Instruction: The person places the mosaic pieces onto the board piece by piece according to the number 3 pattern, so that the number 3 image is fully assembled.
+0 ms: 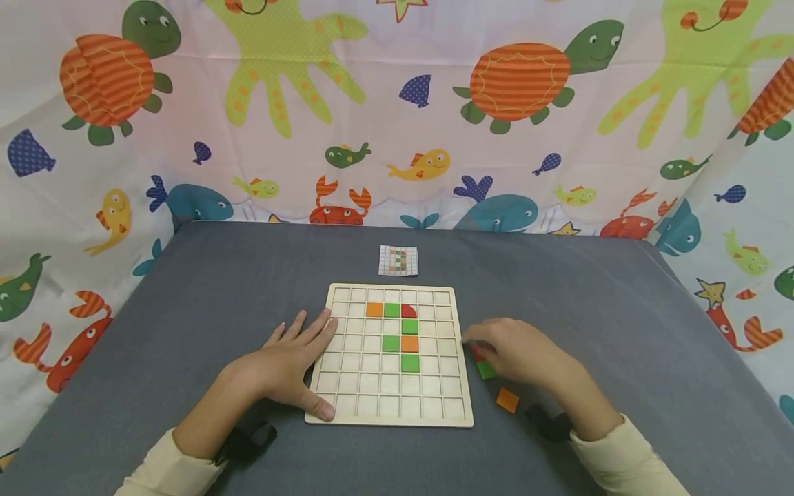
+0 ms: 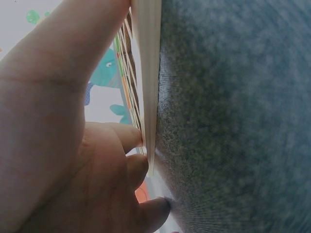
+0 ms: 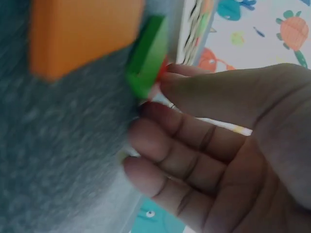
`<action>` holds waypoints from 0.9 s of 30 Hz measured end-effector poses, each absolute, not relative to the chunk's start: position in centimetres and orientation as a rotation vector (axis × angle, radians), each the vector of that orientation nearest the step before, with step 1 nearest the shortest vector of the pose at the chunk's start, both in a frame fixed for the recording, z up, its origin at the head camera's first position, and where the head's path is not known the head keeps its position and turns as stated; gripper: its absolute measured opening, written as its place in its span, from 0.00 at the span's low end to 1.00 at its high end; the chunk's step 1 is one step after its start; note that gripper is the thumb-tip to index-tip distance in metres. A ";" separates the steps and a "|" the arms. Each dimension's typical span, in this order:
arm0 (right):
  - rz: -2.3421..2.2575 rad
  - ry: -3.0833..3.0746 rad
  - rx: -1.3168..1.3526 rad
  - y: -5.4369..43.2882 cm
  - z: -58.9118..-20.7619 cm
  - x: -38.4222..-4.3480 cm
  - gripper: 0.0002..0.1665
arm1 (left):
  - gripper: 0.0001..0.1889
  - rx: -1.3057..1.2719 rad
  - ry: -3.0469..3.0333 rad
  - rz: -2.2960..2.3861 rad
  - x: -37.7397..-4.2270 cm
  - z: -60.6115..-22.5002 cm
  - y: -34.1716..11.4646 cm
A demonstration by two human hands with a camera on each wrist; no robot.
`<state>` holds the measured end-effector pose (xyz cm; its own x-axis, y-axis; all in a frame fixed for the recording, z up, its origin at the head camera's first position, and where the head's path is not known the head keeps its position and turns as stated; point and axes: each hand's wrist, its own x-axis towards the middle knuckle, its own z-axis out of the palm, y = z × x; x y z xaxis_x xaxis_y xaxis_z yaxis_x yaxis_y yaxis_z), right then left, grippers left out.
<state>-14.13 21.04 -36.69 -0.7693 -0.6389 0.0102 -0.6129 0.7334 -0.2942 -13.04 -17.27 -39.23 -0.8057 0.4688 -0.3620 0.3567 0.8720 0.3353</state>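
Note:
A square wooden grid board (image 1: 358, 383) lies flat on the table, holding two orange square tiles (image 1: 374, 310), several green ones (image 1: 410, 363) and a red quarter-round tile (image 1: 409, 311). My left hand (image 1: 273, 372) rests along its left edge with fingers spread, the thumb on the near left corner. Beside the right edge, my right hand (image 1: 524, 351) pinches a small red tile (image 1: 477, 354) between thumb and index finger; its shape is mostly hidden. Against that red tile sits a loose green tile (image 3: 149, 56). Closer to me lies a loose orange tile (image 1: 507, 400).
Beyond the board's far edge lies a small card (image 1: 398, 261) printed with a coloured grid pattern. The table (image 1: 260, 275) has a grey cloth. A curtain (image 1: 397, 200) with sea animals hangs around its back and sides.

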 end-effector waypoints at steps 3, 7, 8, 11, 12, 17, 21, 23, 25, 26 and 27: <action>-0.455 2.849 -1.072 21.4 -36.9 -14.3 0.12 | 0.77 0.630 2.587 0.381 -12.7 -38.5 -17.1; -0.486 2.795 -1.102 22.0 -36.8 -14.3 0.14 | 0.74 0.665 2.578 0.432 -12.4 -37.5 -16.9; -0.494 2.774 -1.098 22.1 -36.8 -14.3 0.14 | 0.74 0.664 2.579 0.427 -12.4 -37.4 -16.9; -0.522 2.709 -1.085 22.3 -36.6 -14.5 0.18 | 0.74 0.659 2.580 0.420 -12.3 -37.3 -17.0; -0.532 2.692 -1.085 22.3 -36.6 -14.5 0.19 | 0.74 0.662 2.579 0.423 -12.4 -37.4 -17.0; -0.592 2.626 -1.124 22.6 -36.7 -14.9 0.18 | 0.75 0.663 2.574 0.426 -12.4 -37.6 -17.1; -0.631 2.623 -1.074 23.1 -36.5 -15.2 0.16 | 0.75 0.657 2.576 0.432 -12.4 -37.4 -17.0; -0.634 2.638 -1.040 23.4 -36.3 -15.2 0.15 | 0.75 0.651 2.575 0.426 -12.3 -37.2 -16.9; -0.619 2.660 -1.024 23.5 -36.2 -15.2 0.14 | 0.74 0.650 2.576 0.425 -12.2 -37.0 -16.8; -0.603 2.672 -1.016 23.5 -36.1 -15.2 0.13 | 0.74 0.648 2.578 0.418 -12.1 -36.9 -16.8; -0.582 2.685 -1.009 23.5 -36.0 -15.2 0.12 | 0.74 0.646 2.580 0.415 -12.1 -36.9 -16.8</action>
<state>-15.15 23.53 -36.01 -0.7423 -0.6674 -0.0599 -0.5826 0.6870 -0.4343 -12.11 -16.77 -36.91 -0.7908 0.5045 -0.3467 0.3703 0.8453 0.3852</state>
